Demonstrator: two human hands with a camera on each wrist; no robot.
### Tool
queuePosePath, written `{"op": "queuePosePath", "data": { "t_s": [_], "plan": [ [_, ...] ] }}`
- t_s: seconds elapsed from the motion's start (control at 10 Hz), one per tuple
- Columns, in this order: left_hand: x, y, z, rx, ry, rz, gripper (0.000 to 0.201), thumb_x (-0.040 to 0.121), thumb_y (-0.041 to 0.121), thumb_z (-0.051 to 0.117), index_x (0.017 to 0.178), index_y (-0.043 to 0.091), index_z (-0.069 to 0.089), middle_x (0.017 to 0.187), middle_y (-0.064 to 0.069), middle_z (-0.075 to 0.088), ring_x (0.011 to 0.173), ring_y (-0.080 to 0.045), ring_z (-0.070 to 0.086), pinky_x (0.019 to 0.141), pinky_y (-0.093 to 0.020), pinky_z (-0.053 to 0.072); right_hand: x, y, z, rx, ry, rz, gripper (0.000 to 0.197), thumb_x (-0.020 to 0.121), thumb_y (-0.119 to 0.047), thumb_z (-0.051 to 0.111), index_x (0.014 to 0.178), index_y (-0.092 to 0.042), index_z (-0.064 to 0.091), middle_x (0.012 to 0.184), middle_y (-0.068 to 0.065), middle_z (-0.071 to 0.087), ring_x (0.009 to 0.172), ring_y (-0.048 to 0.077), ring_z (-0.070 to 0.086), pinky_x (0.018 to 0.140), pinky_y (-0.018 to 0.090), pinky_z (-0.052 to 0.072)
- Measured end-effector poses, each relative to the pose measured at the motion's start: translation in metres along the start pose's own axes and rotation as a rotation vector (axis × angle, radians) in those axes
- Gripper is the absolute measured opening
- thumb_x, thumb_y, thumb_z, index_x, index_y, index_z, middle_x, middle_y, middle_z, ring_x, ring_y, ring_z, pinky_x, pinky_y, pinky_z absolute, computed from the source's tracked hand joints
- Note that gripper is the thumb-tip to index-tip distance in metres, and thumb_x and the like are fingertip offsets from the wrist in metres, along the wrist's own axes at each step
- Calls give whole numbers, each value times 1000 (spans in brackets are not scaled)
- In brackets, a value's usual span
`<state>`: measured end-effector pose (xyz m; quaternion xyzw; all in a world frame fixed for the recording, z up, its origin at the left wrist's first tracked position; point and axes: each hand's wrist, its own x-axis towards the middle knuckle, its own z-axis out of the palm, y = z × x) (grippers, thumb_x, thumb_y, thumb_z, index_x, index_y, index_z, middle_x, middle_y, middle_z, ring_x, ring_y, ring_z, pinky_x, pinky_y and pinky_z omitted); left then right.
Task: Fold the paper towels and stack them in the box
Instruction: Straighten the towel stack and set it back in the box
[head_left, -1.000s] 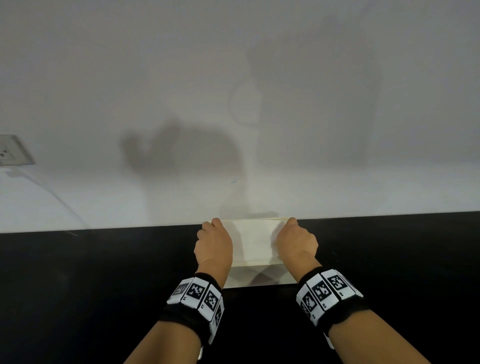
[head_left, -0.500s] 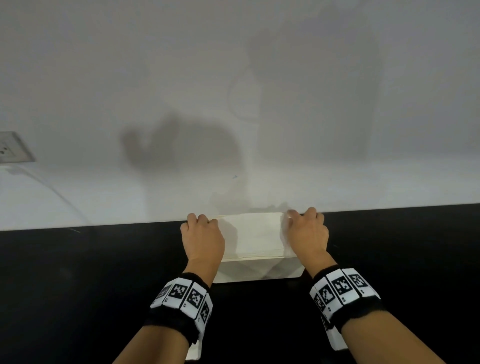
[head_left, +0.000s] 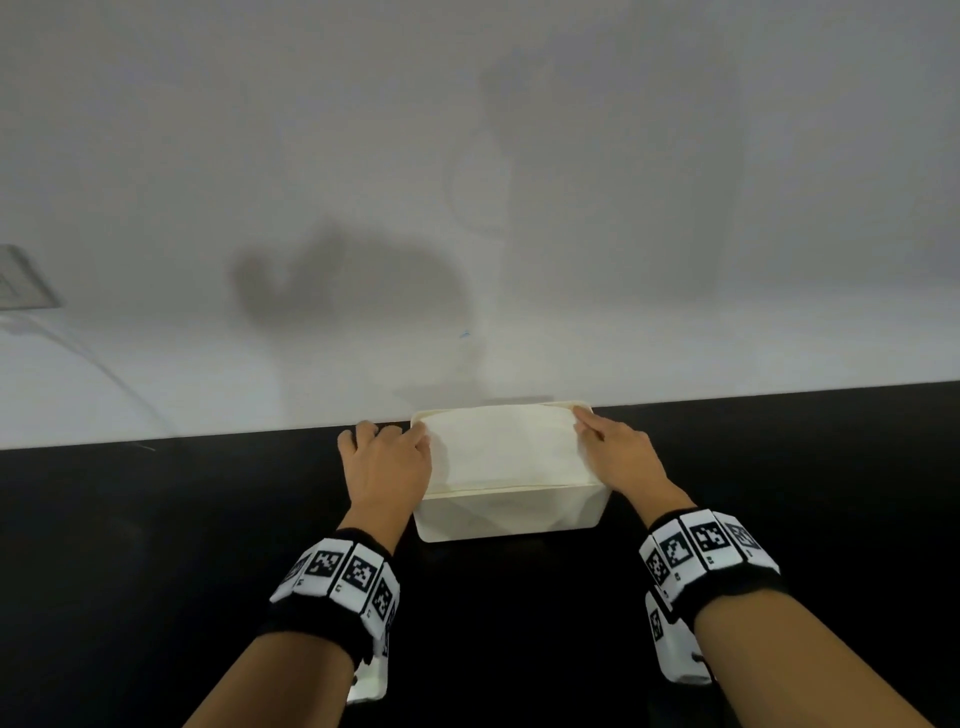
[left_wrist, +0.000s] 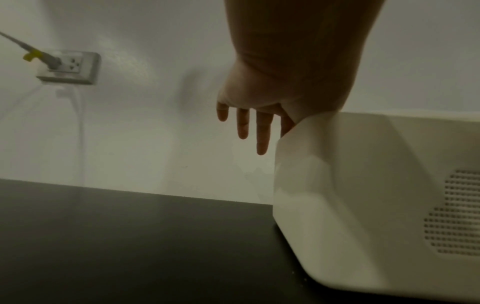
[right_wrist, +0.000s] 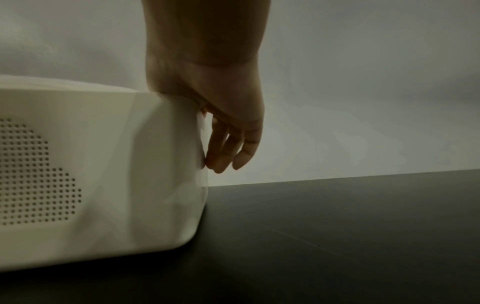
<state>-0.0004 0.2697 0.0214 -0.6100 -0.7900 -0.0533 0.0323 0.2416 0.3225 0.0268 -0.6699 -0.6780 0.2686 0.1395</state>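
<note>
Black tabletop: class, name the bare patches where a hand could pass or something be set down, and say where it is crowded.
Free: the black tabletop left of the left hand, out to the wall; the stretch right of the right hand; the strip before the box, between the forearms. Crowded: both ends of the box, where fingers hang beside it, and its top, filled with paper towels.

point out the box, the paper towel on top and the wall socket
box (head_left: 511, 514), head view, on its near front wall
paper towel (head_left: 506, 447), head view, middle of the folded sheet at the box top
wall socket (left_wrist: 75, 65), left wrist view, on its faceplate
</note>
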Motion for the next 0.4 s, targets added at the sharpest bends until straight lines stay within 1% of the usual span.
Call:
{"op": "queuePosePath", "data": {
  "t_s": [0.1,0.2,0.3,0.4],
  "plan": [
    [0,3,-10,95,-28,33,39,100,26,24,130,26,50,106,-1,66,115,-26,45,100,-40,31,-4,-2,-3,15,20,2,42,101,-35,26,141,-36,37,122,8,60,114,28,53,91,35,43],
    [-3,4,-25,153,-34,72,37,100,25,27,125,20,53,110,-2,63,114,-25,46,97,-37,34,-12,-10,-11,-1,25,3,42,101,-33,25,141,-27,37,127,13,57,118,31,50,93,37,41],
    [-3,0,-46,157,12,86,34,99,30,32,123,17,52,117,-3,59,115,-24,47,97,-36,35,-19,-16,-22,-32,30,10,47,102,-35,21,146,-20,26,130,18,54,119,34,50,95,41,42],
    [-14,-3,-70,121,82,61,32,98,26,33,117,17,56,114,-3,61,111,-22,49,95,-34,37,-30,-24,-38,-36,60,-3,52,102,-38,22,149,-17,19,137,18,48,125,34,46,101,42,39]
  ]
}}
